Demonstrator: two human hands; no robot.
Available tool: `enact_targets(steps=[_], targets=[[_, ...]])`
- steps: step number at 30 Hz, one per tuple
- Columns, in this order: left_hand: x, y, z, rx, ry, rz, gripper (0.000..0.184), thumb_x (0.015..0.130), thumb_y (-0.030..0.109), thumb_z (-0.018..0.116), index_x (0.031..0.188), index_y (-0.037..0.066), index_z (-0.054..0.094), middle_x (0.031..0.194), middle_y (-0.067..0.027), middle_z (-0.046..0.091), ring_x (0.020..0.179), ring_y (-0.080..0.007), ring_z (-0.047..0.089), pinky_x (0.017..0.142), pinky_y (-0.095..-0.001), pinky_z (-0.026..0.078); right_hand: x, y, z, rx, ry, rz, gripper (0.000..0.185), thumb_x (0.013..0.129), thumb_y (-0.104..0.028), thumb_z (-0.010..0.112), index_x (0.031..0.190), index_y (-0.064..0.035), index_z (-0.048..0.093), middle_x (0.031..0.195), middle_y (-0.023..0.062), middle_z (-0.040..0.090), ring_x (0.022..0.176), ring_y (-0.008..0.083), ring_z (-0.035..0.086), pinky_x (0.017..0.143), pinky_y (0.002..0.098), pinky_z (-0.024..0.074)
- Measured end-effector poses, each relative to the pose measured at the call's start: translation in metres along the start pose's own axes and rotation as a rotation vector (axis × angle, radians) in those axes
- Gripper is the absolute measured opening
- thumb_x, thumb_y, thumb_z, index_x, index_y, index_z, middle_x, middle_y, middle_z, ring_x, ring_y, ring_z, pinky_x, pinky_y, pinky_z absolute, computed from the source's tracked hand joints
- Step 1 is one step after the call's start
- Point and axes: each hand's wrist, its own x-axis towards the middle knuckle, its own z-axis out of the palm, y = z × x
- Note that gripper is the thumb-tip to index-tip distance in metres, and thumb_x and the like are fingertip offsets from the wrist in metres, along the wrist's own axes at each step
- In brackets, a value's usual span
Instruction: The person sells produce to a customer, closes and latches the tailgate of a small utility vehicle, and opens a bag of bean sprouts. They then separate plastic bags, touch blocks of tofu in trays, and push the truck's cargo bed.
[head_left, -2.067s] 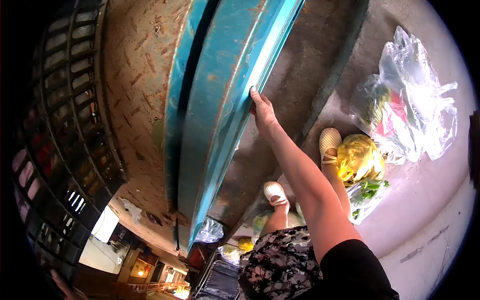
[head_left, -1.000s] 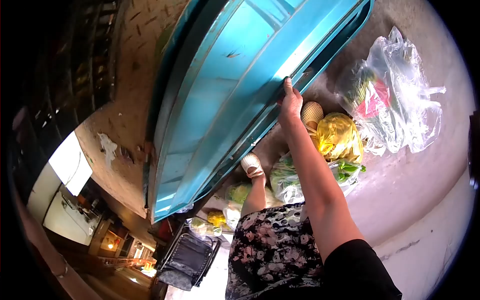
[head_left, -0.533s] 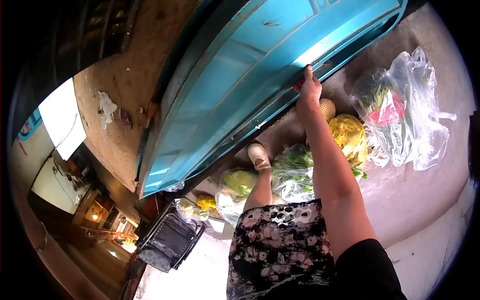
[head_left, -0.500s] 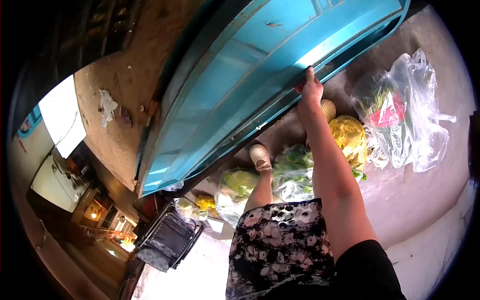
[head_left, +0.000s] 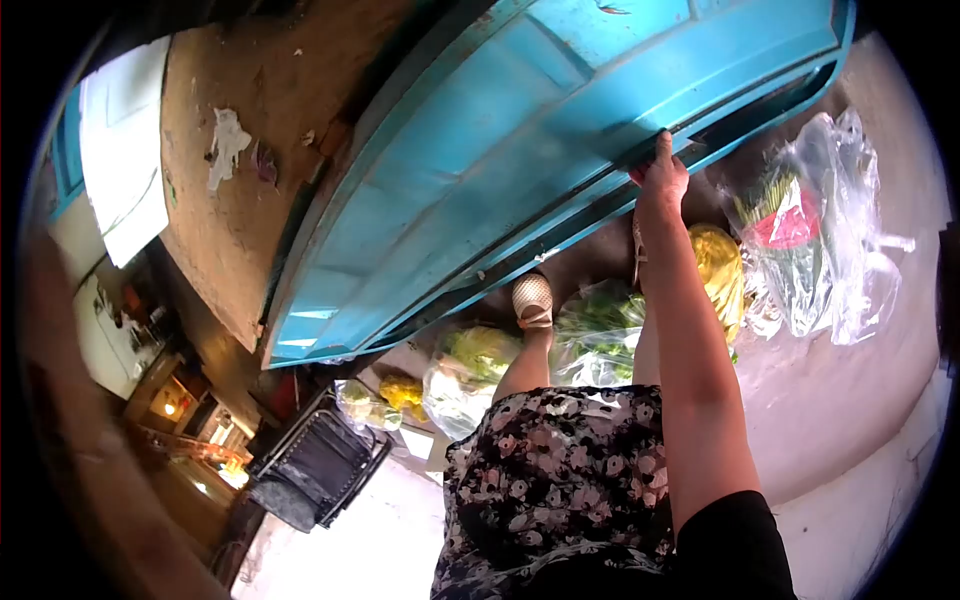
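Observation:
A large blue metal panel point(head_left: 470, 210) with raised ribs, like the side of a cargo bed, slants across the upper middle. My right hand point(head_left: 664, 182) is closed on its near rim, thumb on top and the other fingers curled largely out of sight. My left forearm point(head_left: 85, 400) runs blurred along the left edge, and its hand cannot be seen. Below the rim lie a yellow plastic bag point(head_left: 717, 270) and a clear bag of leafy greens point(head_left: 598, 330), close to my feet in light shoes point(head_left: 533, 300).
Clear plastic bags point(head_left: 845, 230), one with greens and something red, lie on the floor at right. A pale cabbage-like vegetable in a bag point(head_left: 470, 365) and a black folding chair point(head_left: 325, 465) are at lower left. Beyond the panel, a brown surface point(head_left: 270, 90) holds white scraps.
My right hand, still on the rim, has shifted right in the view. The panel's lower left corner sits slightly higher and farther left. My left forearm shows more, blurred. The view has shifted too.

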Motion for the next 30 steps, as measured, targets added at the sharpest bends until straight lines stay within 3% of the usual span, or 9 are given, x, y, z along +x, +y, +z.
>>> enact_targets(steps=[2, 3, 4, 7, 17, 23, 25, 28, 30], targets=[[-0.114, 0.045, -0.007, 0.393, -0.359, -0.359, 0.041, 0.096, 0.008, 0.045, 0.136, 0.0, 0.039, 0.13, -0.0157, 0.05, 0.121, -0.0288, 0.05, 0.096, -0.0383, 0.046, 0.007, -0.001, -0.003, -0.042, -0.044, 0.046, 0.049, 0.087, -0.047, 0.062, 0.097, 0.0014, 0.057, 0.081, 0.0088, 0.061, 0.064, 0.0203, 0.062, 0.057, 0.0324, 0.0546], [-0.24, 0.079, 0.004, -0.544, -0.576, -0.17, 0.04, 0.086, 0.003, 0.056, 0.126, 0.006, 0.055, 0.11, -0.0141, 0.061, 0.1, -0.0228, 0.061, 0.078, -0.0321, 0.054, 0.01, 0.001, -0.006, -0.046, -0.043, 0.057, 0.049, 0.087, -0.047, 0.062, 0.097, 0.0014, 0.057, 0.081, 0.0088, 0.061, 0.064, 0.0203, 0.062, 0.057, 0.0324, 0.0546], [-0.168, 0.151, 0.014, -0.708, -0.558, -0.333, 0.032, 0.09, 0.008, 0.056, 0.12, 0.0, 0.052, 0.116, -0.0109, 0.06, 0.1, -0.0245, 0.06, 0.085, -0.0351, 0.049, 0.011, 0.002, -0.008, -0.04, -0.062, 0.048, 0.049, 0.087, -0.046, 0.062, 0.098, 0.0015, 0.057, 0.082, 0.0094, 0.061, 0.065, 0.0209, 0.063, 0.058, 0.033, 0.0552], [-0.312, 0.25, 0.067, -1.364, -0.72, -1.588, 0.043, 0.083, 0.002, 0.061, 0.124, 0.004, 0.053, 0.108, -0.012, 0.062, 0.088, -0.0177, 0.062, 0.078, -0.0296, 0.05, 0.006, 0.003, -0.005, 0.044, -0.036, -0.025, 0.056, 0.087, -0.046, 0.062, 0.089, 0.0097, 0.059, 0.075, 0.013, 0.063, 0.057, 0.0216, 0.061, 0.05, 0.0323, 0.0525], [-0.554, 0.377, 0.216, -0.715, -1.155, -0.94, 0.08, 0.071, 0.018, 0.066, 0.14, 0.001, 0.03, 0.141, -0.0266, 0.035, 0.131, -0.042, 0.033, 0.106, -0.0468, 0.031, -0.005, -0.01, -0.018, 0.084, -0.187, 0.013, 0.043, 0.091, -0.041, 0.059, 0.101, 0.0004, 0.056, 0.085, 0.009, 0.063, 0.071, 0.0189, 0.062, 0.058, 0.0312, 0.0535], [-0.551, 0.384, 0.276, -1.558, -0.539, -1.357, 0.059, 0.066, 0.0, 0.054, 0.125, 0.005, 0.047, 0.128, -0.0114, 0.051, 0.118, -0.0258, 0.048, 0.084, -0.0356, 0.044, -0.007, -0.011, -0.013, 0.062, -0.233, -0.019, 0.041, 0.095, -0.039, 0.054, 0.105, 0.0006, 0.056, 0.092, 0.0102, 0.063, 0.074, 0.0203, 0.062, 0.062, 0.0315, 0.0541], [-0.546, 0.392, 0.276, -1.971, 0.009, -2.196, 0.047, 0.072, -0.005, 0.05, 0.115, 0.012, 0.054, 0.118, -0.0029, 0.056, 0.106, -0.0207, 0.051, 0.07, -0.0375, 0.039, 0.001, -0.007, -0.016, 0.085, -0.273, -0.027, 0.041, 0.095, -0.039, 0.053, 0.106, 0.0008, 0.056, 0.091, 0.0107, 0.063, 0.075, 0.0202, 0.062, 0.063, 0.0319, 0.0545], [-0.515, 0.385, 0.261, -1.77, -0.128, -2.366, 0.052, 0.067, -0.007, 0.048, 0.114, 0.013, 0.055, 0.12, 0.0006, 0.056, 0.109, -0.0102, 0.05, 0.057, -0.0228, 0.032, -0.012, -0.013, -0.016, 0.038, -0.248, -0.043, 0.042, 0.095, -0.039, 0.054, 0.106, 0.0005, 0.056, 0.091, 0.0103, 0.063, 0.076, 0.02, 0.062, 0.063, 0.0316, 0.0546], [-0.518, 0.384, 0.251, -1.754, -0.234, -2.315, 0.051, 0.068, -0.004, 0.049, 0.115, 0.016, 0.054, 0.119, 0.0021, 0.056, 0.111, -0.0118, 0.049, 0.066, -0.0314, 0.034, -0.013, -0.015, -0.024, 0.024, -0.246, -0.038, 0.041, 0.094, -0.039, 0.054, 0.106, 0.0002, 0.056, 0.091, 0.0104, 0.063, 0.077, 0.0199, 0.063, 0.064, 0.0314, 0.0547]])
